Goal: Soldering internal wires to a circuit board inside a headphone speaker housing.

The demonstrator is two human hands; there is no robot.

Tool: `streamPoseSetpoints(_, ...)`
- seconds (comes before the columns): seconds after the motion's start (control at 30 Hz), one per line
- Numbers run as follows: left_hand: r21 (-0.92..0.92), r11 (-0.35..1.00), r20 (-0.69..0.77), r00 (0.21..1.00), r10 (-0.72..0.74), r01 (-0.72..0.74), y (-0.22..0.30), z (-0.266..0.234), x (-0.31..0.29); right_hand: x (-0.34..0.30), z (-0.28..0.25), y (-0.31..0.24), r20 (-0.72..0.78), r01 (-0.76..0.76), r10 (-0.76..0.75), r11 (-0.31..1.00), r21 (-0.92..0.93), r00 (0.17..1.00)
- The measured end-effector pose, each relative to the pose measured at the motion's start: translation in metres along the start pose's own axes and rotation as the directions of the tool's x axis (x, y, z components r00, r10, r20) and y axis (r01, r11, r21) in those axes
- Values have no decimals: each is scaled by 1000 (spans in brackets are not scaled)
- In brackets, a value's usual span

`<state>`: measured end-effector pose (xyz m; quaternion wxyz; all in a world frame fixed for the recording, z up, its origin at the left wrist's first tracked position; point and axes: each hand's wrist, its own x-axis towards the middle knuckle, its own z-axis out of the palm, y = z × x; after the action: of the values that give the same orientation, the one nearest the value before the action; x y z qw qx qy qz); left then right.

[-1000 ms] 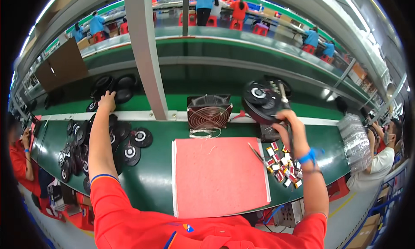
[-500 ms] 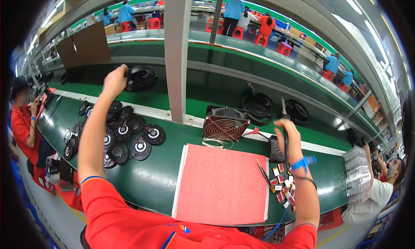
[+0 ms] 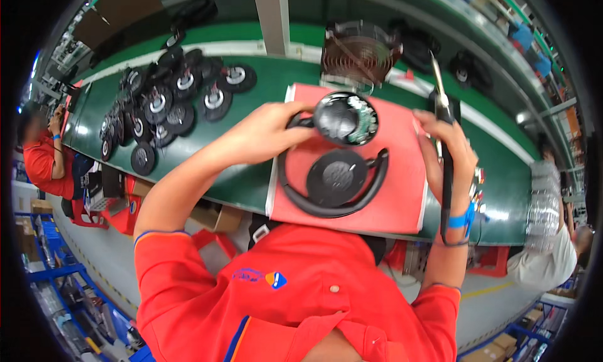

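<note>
My left hand (image 3: pixel 276 128) pinches a pair of black headphones (image 3: pixel 301 202) by the side of one ear cup. That raised ear cup (image 3: pixel 346 118) shows a glossy black dish with some green inside. The other ear cup (image 3: pixel 337 177) and the curved headband lie lower, over a pink mat (image 3: pixel 402 202). Wrapped round a soldering iron (image 3: pixel 446 129) is my right hand (image 3: pixel 457 147), to the right of the mat. The iron's metal tip points up and away, apart from the headphones. A blue band circles my right wrist.
Many round black speaker parts (image 3: pixel 179 118) are heaped on the green bench (image 3: pixel 245 192) at left. A fan (image 3: pixel 359 53) stands behind the mat. Small red and white pieces (image 3: pixel 477 177) are partly hidden by my right hand. Clear plastic trays (image 3: pixel 543 205) are stacked far right. Co-workers sit on both sides.
My left hand has come from the far left back to the mat, bringing the black headphones with it. My right hand keeps the soldering iron. The view has tilted downward.
</note>
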<state>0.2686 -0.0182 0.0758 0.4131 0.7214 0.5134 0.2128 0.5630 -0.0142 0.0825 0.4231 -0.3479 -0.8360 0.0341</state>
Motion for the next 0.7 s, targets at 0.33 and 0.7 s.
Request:
streamPoseSetpoints(0.33, 520, 780, -167, 854, 493, -348, -8, 35, 33, -42, 15, -11, 157, -51, 44, 998, 43, 987)
streamPoseSetpoints(0.7, 612, 555, -82, 652, 753, -564, -6, 63, 25, -43, 30, -10, 140, -64, 57, 997, 44, 988)
